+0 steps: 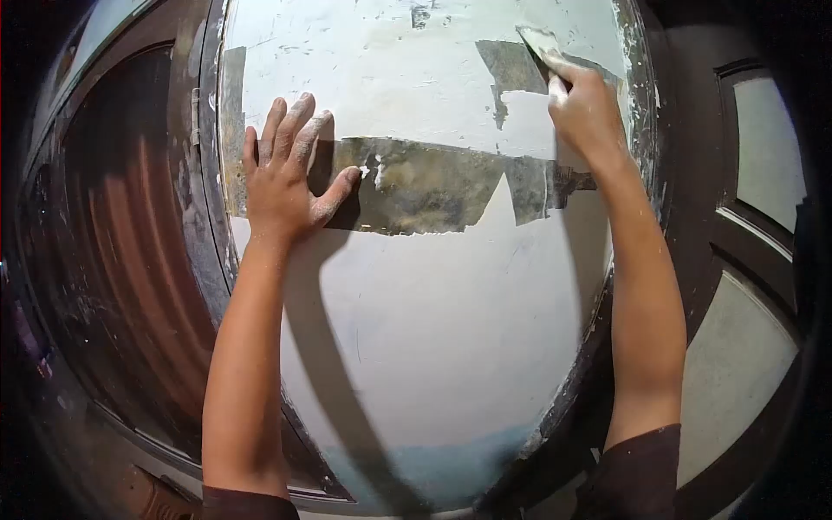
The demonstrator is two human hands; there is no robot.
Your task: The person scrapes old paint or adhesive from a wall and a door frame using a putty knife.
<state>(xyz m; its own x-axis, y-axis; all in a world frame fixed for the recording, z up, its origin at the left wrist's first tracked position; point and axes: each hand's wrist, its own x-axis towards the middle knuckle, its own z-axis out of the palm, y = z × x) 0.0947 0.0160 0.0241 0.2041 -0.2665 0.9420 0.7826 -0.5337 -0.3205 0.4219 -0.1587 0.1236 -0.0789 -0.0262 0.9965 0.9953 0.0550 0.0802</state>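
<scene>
My left hand (286, 173), dusted with white powder, lies flat with fingers spread against a white plastered wall (433, 321). Its thumb touches the left end of a long dark bare patch (433, 186) where the coating is gone. My right hand (588, 104) is raised at the upper right and grips a scraper (539, 45). The blade rests on the wall at the edge of a second bare patch (507, 69).
A dark brown door frame (201, 156) borders the wall on the left, beside a reddish-brown corrugated panel (130, 243). On the right stands a dark frame with pale glass panes (767, 147). The wall's lower part turns bluish (433, 468).
</scene>
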